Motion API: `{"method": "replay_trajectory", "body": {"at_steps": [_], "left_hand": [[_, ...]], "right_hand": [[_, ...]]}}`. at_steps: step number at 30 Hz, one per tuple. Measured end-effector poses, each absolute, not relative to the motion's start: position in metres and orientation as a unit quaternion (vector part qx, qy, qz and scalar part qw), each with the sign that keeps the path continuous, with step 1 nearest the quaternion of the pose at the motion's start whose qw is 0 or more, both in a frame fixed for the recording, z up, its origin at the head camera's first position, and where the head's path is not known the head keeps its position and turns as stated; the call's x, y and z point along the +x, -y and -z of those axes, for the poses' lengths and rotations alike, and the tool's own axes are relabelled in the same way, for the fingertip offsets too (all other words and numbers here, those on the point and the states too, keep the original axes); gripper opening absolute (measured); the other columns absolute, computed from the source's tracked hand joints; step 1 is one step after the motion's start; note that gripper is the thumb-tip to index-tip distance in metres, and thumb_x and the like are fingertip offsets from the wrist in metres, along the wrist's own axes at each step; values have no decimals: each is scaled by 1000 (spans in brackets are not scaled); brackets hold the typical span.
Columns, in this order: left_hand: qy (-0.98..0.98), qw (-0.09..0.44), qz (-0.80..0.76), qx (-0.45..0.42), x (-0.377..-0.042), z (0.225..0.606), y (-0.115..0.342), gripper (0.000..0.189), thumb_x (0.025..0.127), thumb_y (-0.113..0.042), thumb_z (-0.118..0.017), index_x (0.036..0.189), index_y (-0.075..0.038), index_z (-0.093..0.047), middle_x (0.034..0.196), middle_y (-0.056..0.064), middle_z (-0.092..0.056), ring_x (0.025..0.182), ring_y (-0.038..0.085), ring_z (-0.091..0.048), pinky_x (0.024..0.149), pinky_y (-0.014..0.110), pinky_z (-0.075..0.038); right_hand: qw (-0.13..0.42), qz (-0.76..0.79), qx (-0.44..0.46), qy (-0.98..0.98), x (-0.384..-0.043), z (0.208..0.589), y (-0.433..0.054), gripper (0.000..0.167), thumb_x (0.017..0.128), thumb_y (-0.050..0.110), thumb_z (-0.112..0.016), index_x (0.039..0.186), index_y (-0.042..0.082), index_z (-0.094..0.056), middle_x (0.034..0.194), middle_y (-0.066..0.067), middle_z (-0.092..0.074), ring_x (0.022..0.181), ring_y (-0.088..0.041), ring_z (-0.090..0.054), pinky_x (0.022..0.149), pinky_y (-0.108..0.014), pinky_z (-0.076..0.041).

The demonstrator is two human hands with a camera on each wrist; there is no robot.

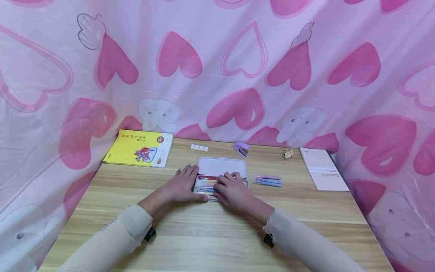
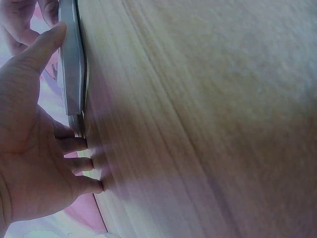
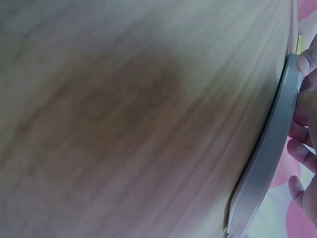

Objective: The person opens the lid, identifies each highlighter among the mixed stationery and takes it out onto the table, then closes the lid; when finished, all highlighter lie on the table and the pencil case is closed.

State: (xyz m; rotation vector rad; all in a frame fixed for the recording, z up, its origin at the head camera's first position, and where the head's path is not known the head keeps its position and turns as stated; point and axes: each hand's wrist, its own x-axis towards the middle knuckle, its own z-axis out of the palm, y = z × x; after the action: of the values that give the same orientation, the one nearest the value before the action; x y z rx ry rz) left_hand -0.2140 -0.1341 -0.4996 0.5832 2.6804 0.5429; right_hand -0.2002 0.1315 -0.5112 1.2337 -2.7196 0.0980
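A white, flat pencil case (image 1: 222, 167) lies with its lid folded back, several pens and markers (image 1: 205, 186) in its tray. My left hand (image 1: 183, 185) rests along the case's left side, fingers extended and spread. In the left wrist view, the left thumb (image 2: 52, 42) lies at the rim of the case (image 2: 73, 64), while the other fingertips reach down to the table. My right hand (image 1: 234, 191) bends its fingers over the right part of the tray and the pens there. Whether it pinches a pen I cannot tell, as its palm hides the fingertips.
Pink and blue markers (image 1: 267, 181) lie right of the case. Farther back are a yellow book (image 1: 130, 149), a small white strip (image 1: 199, 147), a purple stapler (image 1: 241, 149), a gold binder clip (image 1: 287, 153) and a notepad (image 1: 327, 177). Heart-patterned curtain (image 1: 234, 109) borders the table.
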Motion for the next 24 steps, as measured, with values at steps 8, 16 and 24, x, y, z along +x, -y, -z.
{"method": "replay_trajectory", "body": {"at_steps": [8,16,24], "left_hand": [[-945,168,-190,208,-215,502,134,131,89,-81,-73,176,0,-16,185,22,-19,173,46,-11,140,67,-13],[-944,170,-190,208,-214,501,135,131,89,-80,-74,176,0,-17,184,22,-20,173,47,-12,139,68,-14],[-944,169,-190,209,-215,501,135,132,90,-80,-74,176,2,-17,184,23,-19,173,47,-12,139,68,-14]], "right_hand": [[71,-50,395,914,-201,514,-124,27,109,43,-70,124,23,-80,124,3,-73,115,-19,-63,103,-48,-51],[67,-49,391,917,-200,513,-120,26,109,39,-71,126,22,-80,126,2,-73,118,-20,-64,104,-48,-51],[60,-44,395,916,-200,512,-117,26,110,35,-70,130,21,-79,130,1,-73,120,-21,-63,104,-48,-51]]}}
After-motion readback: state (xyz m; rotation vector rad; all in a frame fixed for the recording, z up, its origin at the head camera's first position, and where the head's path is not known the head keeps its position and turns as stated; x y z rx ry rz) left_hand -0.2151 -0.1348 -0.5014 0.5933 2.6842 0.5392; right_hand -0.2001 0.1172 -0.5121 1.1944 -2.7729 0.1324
